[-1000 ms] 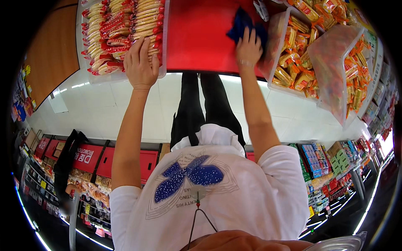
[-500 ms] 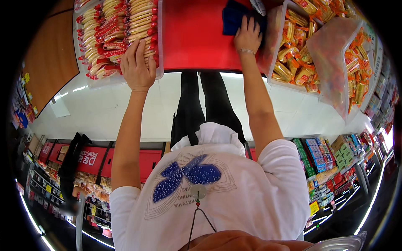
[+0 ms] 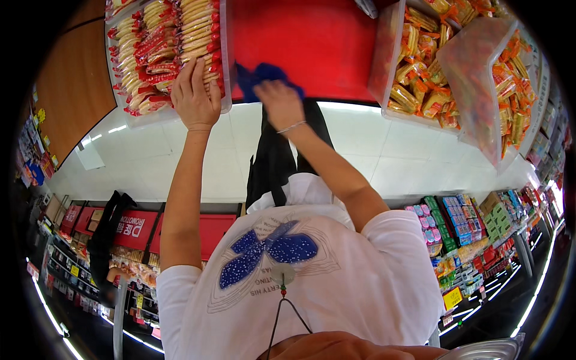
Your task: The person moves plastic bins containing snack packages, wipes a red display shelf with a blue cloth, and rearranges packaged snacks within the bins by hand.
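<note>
The right hand [image 3: 282,105], blurred, is laid over a dark blue cloth [image 3: 264,75], which sticks out ahead of its fingertips and to their left; whether the fingers are clamped on the cloth or just pressing it down, I cannot tell. The cloth lies at the near edge of a red tabletop [image 3: 303,39], which stretches ahead of this hand and off to its right, and a thin bracelet [image 3: 292,127] circles the wrist just behind it. To the left of the cloth, the left hand [image 3: 196,107] reaches over the near rim of a clear plastic bin [image 3: 226,66], its thumb apart from the fingers and its fingertips resting on the near end of the rightmost row of wrapped round crackers [image 3: 197,30]. More rows of these crackers in red-and-clear wrappers stand on edge ahead of that hand and to its left. Well to the right of the right hand is another clear plastic bin [image 3: 386,57], holding golden stick-shaped snacks [image 3: 408,96] in orange-ended wrappers, with a translucent plastic panel [image 3: 468,78] slanting up farther right. Behind and below both hands spreads a pale tiled floor [image 3: 219,156].
</note>
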The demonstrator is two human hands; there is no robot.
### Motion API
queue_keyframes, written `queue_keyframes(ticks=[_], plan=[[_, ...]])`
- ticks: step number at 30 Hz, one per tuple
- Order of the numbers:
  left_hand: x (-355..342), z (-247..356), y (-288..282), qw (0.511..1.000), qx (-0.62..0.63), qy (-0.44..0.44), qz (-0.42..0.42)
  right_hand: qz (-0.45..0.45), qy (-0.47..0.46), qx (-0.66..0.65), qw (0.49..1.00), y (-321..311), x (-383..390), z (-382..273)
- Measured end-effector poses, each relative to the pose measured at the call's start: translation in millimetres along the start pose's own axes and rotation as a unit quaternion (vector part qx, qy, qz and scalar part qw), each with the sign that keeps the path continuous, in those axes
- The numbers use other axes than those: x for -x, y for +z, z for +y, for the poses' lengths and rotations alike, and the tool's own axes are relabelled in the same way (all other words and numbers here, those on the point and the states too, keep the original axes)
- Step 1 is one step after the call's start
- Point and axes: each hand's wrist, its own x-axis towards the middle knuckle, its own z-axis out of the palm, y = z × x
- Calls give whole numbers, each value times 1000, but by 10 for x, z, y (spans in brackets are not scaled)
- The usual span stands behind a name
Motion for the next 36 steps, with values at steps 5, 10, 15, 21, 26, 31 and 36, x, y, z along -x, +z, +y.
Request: queue_keyframes(ticks=[5,10,15,21,26,31,36], plan=[[44,2,-26,1000,1,-15,-4,56,181,142,972,-461,654,1170],[11,8,-30,1000,10,-23,-8,47,180,223,957,-382,303,1243],[-18,-1,-53,1000,21,-14,-16,72,213,221,949,-574,-760,1538],[16,6,-68,999,0,-32,-21,6,-15,164,986,-345,-676,1015],[9,14,-83,999,0,-30,-25,62,-8,183,981,-211,-1682,978],[-9,12,-41,999,11,-32,-16,-61,68,166,982,-191,-2366,673],[6,24,-60,999,-8,-36,-20,-5,-50,203,978,58,-2023,590]])
